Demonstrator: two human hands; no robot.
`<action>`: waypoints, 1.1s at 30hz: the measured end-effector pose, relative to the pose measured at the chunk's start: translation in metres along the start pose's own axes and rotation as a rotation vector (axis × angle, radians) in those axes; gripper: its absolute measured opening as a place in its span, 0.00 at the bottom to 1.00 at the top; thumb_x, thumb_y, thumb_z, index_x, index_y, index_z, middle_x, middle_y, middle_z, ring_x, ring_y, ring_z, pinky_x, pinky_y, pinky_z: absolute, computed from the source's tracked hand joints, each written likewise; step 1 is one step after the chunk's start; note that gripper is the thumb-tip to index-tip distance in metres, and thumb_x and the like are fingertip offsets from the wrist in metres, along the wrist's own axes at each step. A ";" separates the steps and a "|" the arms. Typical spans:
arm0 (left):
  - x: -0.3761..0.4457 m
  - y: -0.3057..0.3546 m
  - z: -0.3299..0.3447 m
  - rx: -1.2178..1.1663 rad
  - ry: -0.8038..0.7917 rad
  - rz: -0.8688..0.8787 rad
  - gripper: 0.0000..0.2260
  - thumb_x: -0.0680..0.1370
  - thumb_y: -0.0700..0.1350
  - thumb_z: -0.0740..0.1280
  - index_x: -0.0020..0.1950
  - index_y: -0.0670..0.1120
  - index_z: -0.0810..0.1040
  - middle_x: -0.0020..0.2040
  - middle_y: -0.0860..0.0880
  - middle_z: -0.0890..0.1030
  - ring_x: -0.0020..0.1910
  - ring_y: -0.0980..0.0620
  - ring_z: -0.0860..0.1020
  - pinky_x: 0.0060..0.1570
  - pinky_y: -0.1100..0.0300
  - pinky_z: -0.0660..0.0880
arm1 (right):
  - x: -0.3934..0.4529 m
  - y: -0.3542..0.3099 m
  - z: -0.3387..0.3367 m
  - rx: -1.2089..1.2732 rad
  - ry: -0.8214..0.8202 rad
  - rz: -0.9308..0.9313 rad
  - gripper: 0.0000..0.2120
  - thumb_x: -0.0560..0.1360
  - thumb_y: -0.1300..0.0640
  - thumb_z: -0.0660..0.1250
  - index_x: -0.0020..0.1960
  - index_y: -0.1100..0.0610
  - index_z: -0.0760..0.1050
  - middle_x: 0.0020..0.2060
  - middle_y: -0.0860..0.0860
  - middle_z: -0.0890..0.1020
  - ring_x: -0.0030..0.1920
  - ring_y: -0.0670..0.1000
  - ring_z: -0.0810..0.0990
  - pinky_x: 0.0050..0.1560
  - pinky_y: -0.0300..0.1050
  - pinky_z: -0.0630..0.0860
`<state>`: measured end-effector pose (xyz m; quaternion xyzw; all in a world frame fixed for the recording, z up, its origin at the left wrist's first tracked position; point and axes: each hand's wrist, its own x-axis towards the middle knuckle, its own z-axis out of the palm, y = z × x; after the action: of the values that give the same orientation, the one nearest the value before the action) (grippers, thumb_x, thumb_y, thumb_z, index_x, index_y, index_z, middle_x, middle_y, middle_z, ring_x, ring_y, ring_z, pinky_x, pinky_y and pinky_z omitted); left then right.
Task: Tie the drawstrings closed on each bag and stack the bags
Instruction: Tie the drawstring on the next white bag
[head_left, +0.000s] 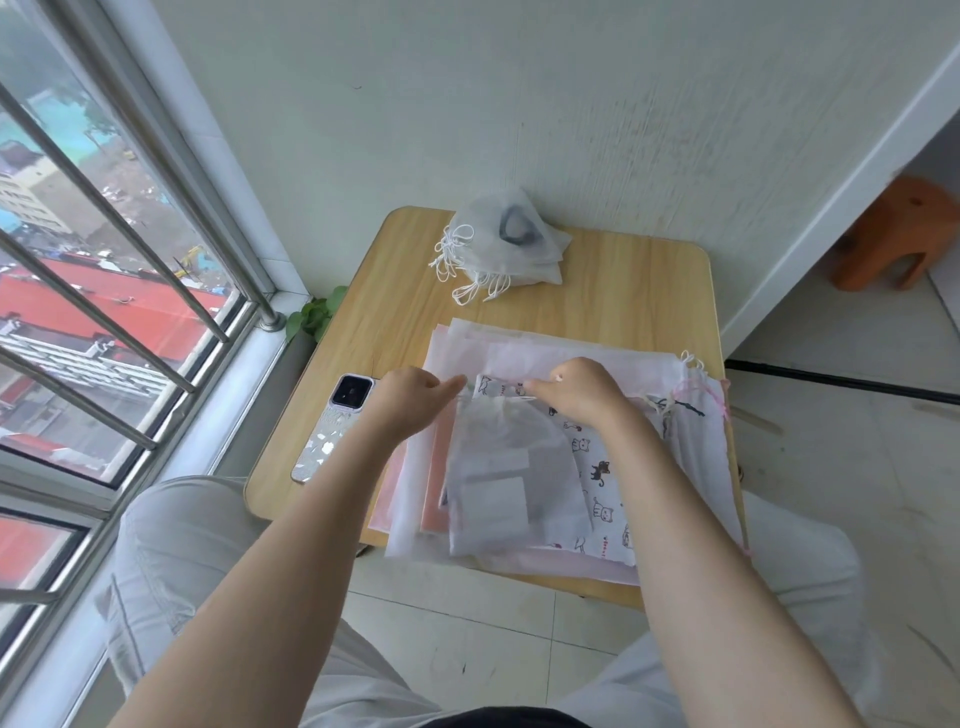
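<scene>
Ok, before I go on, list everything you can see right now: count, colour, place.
top bag: one, translucent white, on the near pile, drawstring end under both hands
cat bag: one, white with cat print, under the top bag
flat bags: several, white and pink, near pile
tied bags: a stack, white, far end of the table
phone: one, silver, table's left edge
table: one, light wood
stool: one, orange, far right on the floor
plant: green leaves, by the window
left hand: pinching at the top bag's mouth
right hand: same, its grip on the drawstring
</scene>
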<state>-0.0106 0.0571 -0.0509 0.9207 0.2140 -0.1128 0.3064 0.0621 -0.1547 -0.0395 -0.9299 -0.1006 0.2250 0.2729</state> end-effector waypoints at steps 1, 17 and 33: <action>0.003 -0.001 -0.004 -0.078 -0.051 -0.022 0.24 0.77 0.64 0.62 0.33 0.45 0.68 0.31 0.46 0.65 0.30 0.49 0.64 0.33 0.59 0.59 | 0.000 0.001 -0.006 0.070 -0.023 0.023 0.26 0.75 0.42 0.67 0.31 0.54 0.57 0.28 0.51 0.64 0.28 0.50 0.62 0.31 0.45 0.56; -0.007 0.032 -0.003 0.035 -0.022 0.006 0.23 0.80 0.56 0.58 0.35 0.41 0.80 0.32 0.45 0.82 0.33 0.44 0.81 0.38 0.55 0.79 | -0.003 -0.007 -0.009 0.207 -0.065 0.046 0.20 0.75 0.45 0.67 0.35 0.60 0.79 0.31 0.52 0.80 0.31 0.51 0.74 0.33 0.41 0.69; -0.019 0.041 0.025 -0.906 -0.056 -0.008 0.07 0.76 0.45 0.71 0.45 0.42 0.85 0.37 0.46 0.82 0.37 0.54 0.78 0.47 0.58 0.75 | -0.005 -0.005 0.018 0.595 -0.192 -0.026 0.09 0.78 0.57 0.69 0.41 0.60 0.78 0.30 0.52 0.79 0.26 0.48 0.74 0.26 0.40 0.69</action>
<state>-0.0105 0.0064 -0.0429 0.6894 0.2372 -0.0340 0.6836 0.0489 -0.1444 -0.0481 -0.7823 -0.0674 0.3279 0.5253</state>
